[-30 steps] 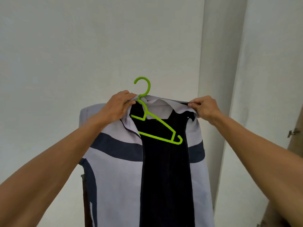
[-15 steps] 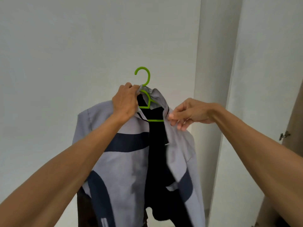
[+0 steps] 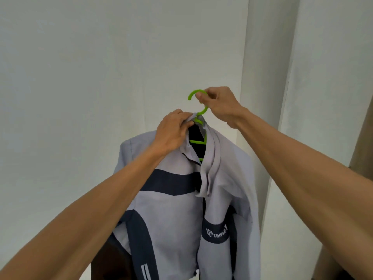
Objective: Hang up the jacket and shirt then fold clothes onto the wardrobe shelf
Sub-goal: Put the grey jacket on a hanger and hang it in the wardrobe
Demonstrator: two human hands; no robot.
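A light grey jacket (image 3: 177,215) with dark navy bands hangs in front of me on a bright green hanger (image 3: 193,96). Both shoulders sit over the hanger and the front falls nearly closed. My left hand (image 3: 173,132) grips the jacket's collar just below the hook. My right hand (image 3: 219,104) pinches the hanger's hook from the right. Most of the hanger's frame is hidden inside the jacket; only a short piece shows at the neck opening.
A plain white wall (image 3: 101,77) fills the background, with a white corner column (image 3: 266,98) to the right. A brown wardrobe door edge (image 3: 363,138) shows at the far right. Something dark brown (image 3: 113,259) sits low behind the jacket.
My right hand let go of the jacket's right front and rose to take the hanger's hook. The jacket's right side dropped onto the hanger and the front closed up.
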